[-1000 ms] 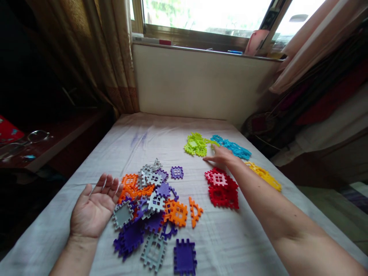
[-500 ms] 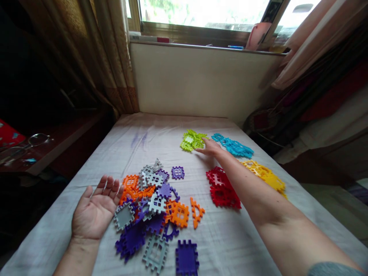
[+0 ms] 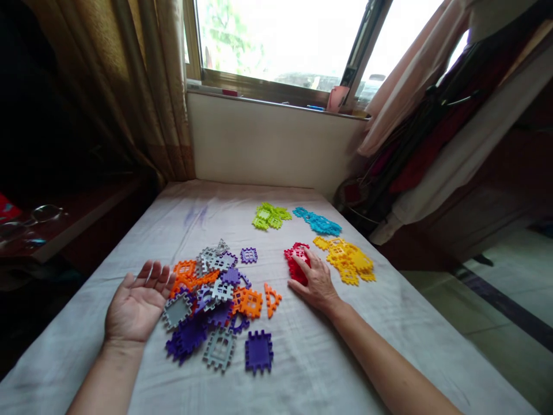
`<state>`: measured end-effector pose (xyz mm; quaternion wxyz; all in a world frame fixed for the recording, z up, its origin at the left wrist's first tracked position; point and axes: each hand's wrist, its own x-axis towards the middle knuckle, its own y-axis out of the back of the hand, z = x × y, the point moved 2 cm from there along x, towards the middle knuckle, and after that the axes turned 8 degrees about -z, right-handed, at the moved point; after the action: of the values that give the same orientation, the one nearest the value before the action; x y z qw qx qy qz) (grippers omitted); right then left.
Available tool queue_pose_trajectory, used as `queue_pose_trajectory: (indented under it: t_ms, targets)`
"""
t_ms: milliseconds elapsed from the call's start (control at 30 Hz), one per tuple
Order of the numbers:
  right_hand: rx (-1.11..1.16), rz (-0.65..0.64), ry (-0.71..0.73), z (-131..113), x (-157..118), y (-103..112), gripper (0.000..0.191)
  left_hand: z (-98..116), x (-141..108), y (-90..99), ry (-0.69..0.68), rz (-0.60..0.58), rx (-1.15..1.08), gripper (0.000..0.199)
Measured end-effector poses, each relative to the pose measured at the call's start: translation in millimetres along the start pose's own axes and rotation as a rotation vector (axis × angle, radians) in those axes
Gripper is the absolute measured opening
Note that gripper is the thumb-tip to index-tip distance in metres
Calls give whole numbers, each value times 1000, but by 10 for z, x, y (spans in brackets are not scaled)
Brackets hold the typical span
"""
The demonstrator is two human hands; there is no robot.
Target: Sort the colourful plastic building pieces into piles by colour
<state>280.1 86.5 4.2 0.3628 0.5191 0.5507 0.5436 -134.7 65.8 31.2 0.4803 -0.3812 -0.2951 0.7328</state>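
Note:
My left hand (image 3: 139,305) rests palm up, fingers loosely apart and holding nothing, just left of a mixed heap of interlocking building tiles. In that heap lie orange tiles (image 3: 251,303), grey tiles (image 3: 178,311) and purple tiles (image 3: 190,337), several of each. My right hand (image 3: 317,282) lies palm down over the pile of red tiles (image 3: 294,266), fingers apart and partly covering it. A purple window tile (image 3: 249,255), an orange triangular tile (image 3: 272,300) and a flat purple tile (image 3: 259,351) lie singly around the mixed heap.
Farther back are a lime green pile (image 3: 270,216) and a blue pile (image 3: 318,222); a yellow pile (image 3: 348,259) is right of my right hand. All lie on a pale bedsheet (image 3: 173,230). Eyeglasses (image 3: 45,213) sit on a dark shelf at left; a wall and window stand beyond.
My right hand has drawn back from the lime green pile to the red pile, nearer me. My left hand stays open beside the mixed heap. The camera view has turned.

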Motion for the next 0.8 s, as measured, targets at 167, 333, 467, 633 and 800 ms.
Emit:
queue_pose_trajectory:
  t_ms: [167, 333, 467, 633, 800]
  targets:
    - [9, -17, -79, -14, 515, -4, 63, 0, 1, 0, -7, -8, 2, 22]
    - [19, -2, -161, -9, 835, -38, 59, -8, -31, -80, -5, 38, -18, 29]
    - [-17, 33, -199, -1, 911, -29, 64, -15, -37, -100, -11, 21, -17, 29]
    - [-21, 123, -145, -133, 678, 24, 59, -9, -48, -104, -31, -3, -1, 29]
    - [149, 106, 71, -536, -16, -24, 51, -63, -25, -39, -139, -64, 171, 22]
